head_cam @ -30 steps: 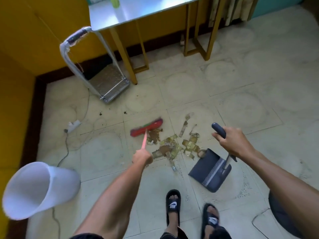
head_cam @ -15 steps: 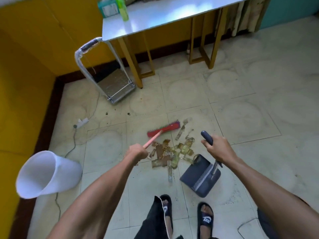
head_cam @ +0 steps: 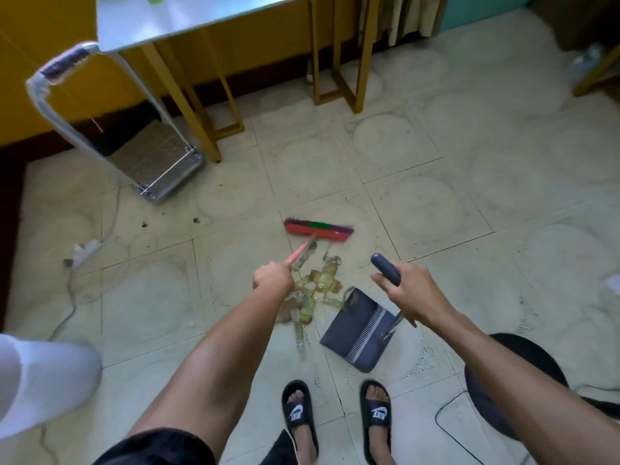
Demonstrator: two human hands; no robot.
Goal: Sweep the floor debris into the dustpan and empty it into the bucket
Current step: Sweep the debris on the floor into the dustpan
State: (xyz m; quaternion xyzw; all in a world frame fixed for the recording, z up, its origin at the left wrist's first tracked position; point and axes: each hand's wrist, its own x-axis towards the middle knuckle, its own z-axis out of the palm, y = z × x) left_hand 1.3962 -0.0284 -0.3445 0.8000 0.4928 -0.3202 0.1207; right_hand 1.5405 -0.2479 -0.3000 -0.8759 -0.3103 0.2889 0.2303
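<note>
My left hand (head_cam: pixel 272 275) grips the pink handle of a red broom (head_cam: pixel 318 230), whose head rests on the floor just beyond a pile of yellowish-brown debris (head_cam: pixel 315 290). My right hand (head_cam: pixel 407 285) grips the dark upright handle of a navy dustpan (head_cam: pixel 360 325). The pan lies on the floor right of the pile, its front edge touching the scraps. A white bucket (head_cam: pixel 40 384) lies tipped on its side at the lower left.
A metal-topped table (head_cam: pixel 188 18) with yellow legs stands ahead. A folding hand trolley (head_cam: pixel 157 162) leans at the left, beside a power strip and cable (head_cam: pixel 84 251). A dark round stool (head_cam: pixel 523 374) sits at the right. My sandalled feet (head_cam: pixel 335 417) are below.
The broom head has swung right and squared up beyond the debris. The pile is packed closer to the dustpan's edge. The camera view has shifted, so the bucket sits lower left.
</note>
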